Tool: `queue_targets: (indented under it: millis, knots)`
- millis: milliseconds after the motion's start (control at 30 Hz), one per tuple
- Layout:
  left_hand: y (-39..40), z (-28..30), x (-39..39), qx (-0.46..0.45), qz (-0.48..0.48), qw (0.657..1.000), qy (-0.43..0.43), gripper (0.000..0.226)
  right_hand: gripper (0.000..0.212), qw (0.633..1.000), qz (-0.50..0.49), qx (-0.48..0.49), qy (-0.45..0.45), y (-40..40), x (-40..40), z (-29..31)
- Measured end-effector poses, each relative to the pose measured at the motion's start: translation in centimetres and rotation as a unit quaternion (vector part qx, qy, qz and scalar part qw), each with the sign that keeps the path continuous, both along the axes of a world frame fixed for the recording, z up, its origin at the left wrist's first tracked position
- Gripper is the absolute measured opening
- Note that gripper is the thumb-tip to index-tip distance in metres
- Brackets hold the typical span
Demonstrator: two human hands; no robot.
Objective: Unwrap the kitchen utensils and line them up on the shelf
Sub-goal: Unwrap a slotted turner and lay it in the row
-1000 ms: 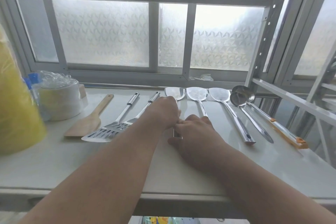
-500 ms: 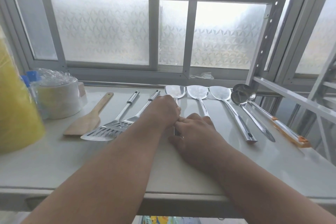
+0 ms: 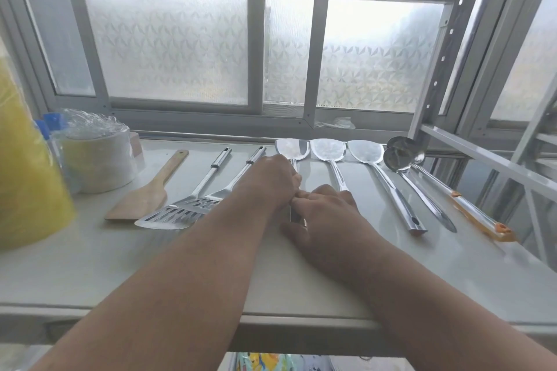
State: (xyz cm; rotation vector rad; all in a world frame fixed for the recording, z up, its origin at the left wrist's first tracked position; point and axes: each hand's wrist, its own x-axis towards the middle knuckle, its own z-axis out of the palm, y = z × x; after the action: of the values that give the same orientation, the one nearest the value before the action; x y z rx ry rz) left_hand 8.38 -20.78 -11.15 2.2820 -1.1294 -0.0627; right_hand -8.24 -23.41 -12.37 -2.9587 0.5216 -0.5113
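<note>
Both our hands on one steel spatula (image 3: 291, 149), mid-shelf (image 3: 90, 265)
L hand (image 3: 272, 182) & R hand (image 3: 324, 214) fingers curled round its handle; blade toward window, betw. slotted turners (image 3: 180, 214) & two more spatulas (image 3: 328, 149).

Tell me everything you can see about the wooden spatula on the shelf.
The wooden spatula is one flat piece of pale brown wood: a broad blade at the near end and a narrow handle pointing away toward the window, with a small hole near its tip. It is bare, with no wrapping visible. It lies flat on the white shelf, leftmost of the utensils, between the wrapped roll and the slotted turners. Neither hand touches it.
</note>
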Motion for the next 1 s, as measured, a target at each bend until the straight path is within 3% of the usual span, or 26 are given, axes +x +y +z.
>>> queue_targets:
  millis: [1000]
  knots:
    - [0.25,0.12,-0.19,0.002,-0.004,1.0,-0.007,0.041,0.023,1.0,0.002,-0.014,-0.018,0.08,-0.22,-0.05]
